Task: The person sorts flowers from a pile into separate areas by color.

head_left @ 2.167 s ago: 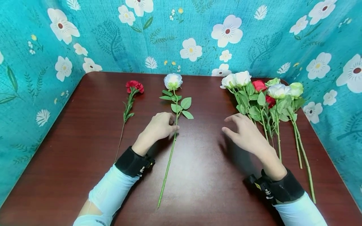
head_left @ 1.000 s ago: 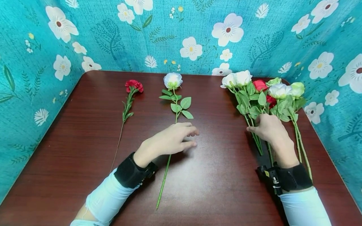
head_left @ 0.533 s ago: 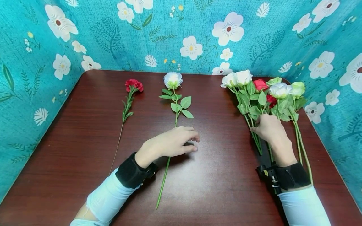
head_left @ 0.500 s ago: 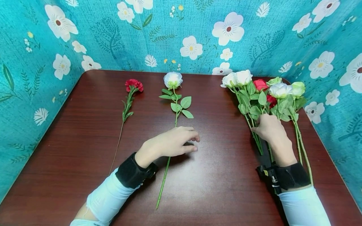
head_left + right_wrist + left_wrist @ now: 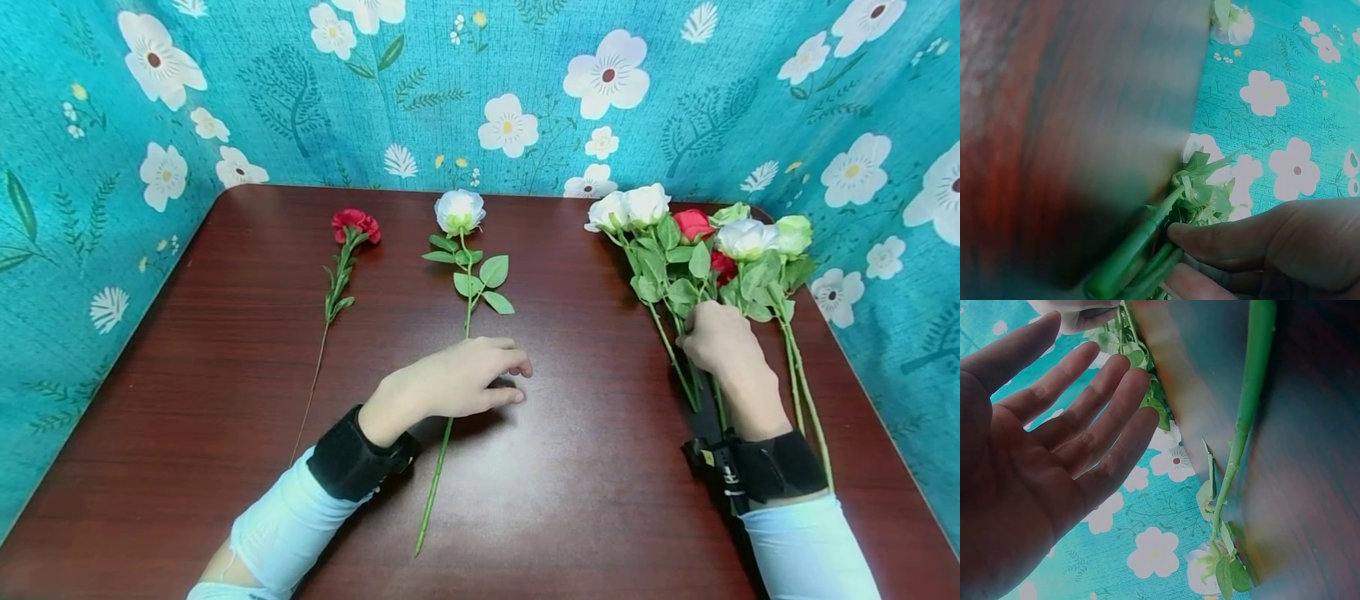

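My left hand (image 5: 453, 379) hovers above the stem of a single white rose (image 5: 459, 212), fingers loosely bent and holding nothing. Its palm faces the left wrist camera with the fingers spread. At the right, my right hand (image 5: 726, 346) reaches into a bunch of artificial flowers (image 5: 686, 258), below the leaves. In the right wrist view, thumb and fingers close around a green flower stem (image 5: 1163, 265), with a thicker stem (image 5: 1125, 256) beside it. Which bloom the pinched stem carries is hidden. White, red and pale green heads make up the bunch.
A red carnation (image 5: 356, 225) lies alone at the left of the dark wooden table (image 5: 187, 400). Blue floral cloth (image 5: 420, 92) hangs behind the table and at both sides. Long stems (image 5: 806, 392) of the bunch extend toward the right edge.
My right hand moved right into the bunch, and its fingers closed near the stems. My left hand drew back from the white rose's stem and shifted right. Lately both hands barely move.
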Demonstrator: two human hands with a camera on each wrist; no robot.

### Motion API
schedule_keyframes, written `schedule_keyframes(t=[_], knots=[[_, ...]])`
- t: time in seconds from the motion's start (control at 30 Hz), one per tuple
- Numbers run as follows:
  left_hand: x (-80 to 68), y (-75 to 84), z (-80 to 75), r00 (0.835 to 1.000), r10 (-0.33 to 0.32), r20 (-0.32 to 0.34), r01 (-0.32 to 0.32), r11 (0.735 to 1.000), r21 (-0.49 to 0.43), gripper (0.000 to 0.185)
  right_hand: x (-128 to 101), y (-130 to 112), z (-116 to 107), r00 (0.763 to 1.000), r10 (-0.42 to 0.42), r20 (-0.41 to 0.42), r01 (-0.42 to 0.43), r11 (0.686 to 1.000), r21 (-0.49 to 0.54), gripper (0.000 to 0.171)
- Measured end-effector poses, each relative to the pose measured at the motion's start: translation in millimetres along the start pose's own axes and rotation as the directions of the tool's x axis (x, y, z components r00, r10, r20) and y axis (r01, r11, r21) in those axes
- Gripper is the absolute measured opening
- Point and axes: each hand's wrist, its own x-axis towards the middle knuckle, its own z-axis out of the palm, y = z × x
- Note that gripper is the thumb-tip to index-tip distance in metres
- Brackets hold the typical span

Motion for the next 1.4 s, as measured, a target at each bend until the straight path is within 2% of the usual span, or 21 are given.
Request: schedule_keyframes(t=[0.23,0.43,0.57,0.73,1.17,1.4], knots=[[2.3,2.7,-1.6,1.0,-0.002,0.002,0.002,1.0,0.007,0.03,-1,1,-7,1.0,0.005,-0.01,-0.005,0.999,0.036,0.038],[1.5,5.0,-0.2,1.0,-0.017,0.005,0.017,1.0,0.006,0.03,-2,3,-9,1.0,0.023,0.012,-0.023,0.998,0.054,0.038],[0.8,4.4,0.3,1.0,-0.029,0.001,0.029,1.0,-0.008,0.031,-2,3,-11,0.999,0.038,0.033,-0.041,0.996,0.085,0.02],[-0.2,3.0,0.4,0.999,-0.031,-0.009,0.031,0.999,-0.013,0.031,-2,3,-12,0.998,0.048,0.026,-0.05,0.995,0.091,0.029],[-1.3,2.9,-1.0,0.999,-0.032,-0.008,0.032,0.999,-0.006,0.032,-7,3,-17,0.989,0.06,-0.134,-0.041,0.99,0.134,0.028],[-0.7,2.2,-1.3,0.999,-0.03,-0.009,0.03,1.0,-0.006,0.031,-11,3,-24,0.969,0.078,-0.236,-0.037,0.984,0.172,0.022]])
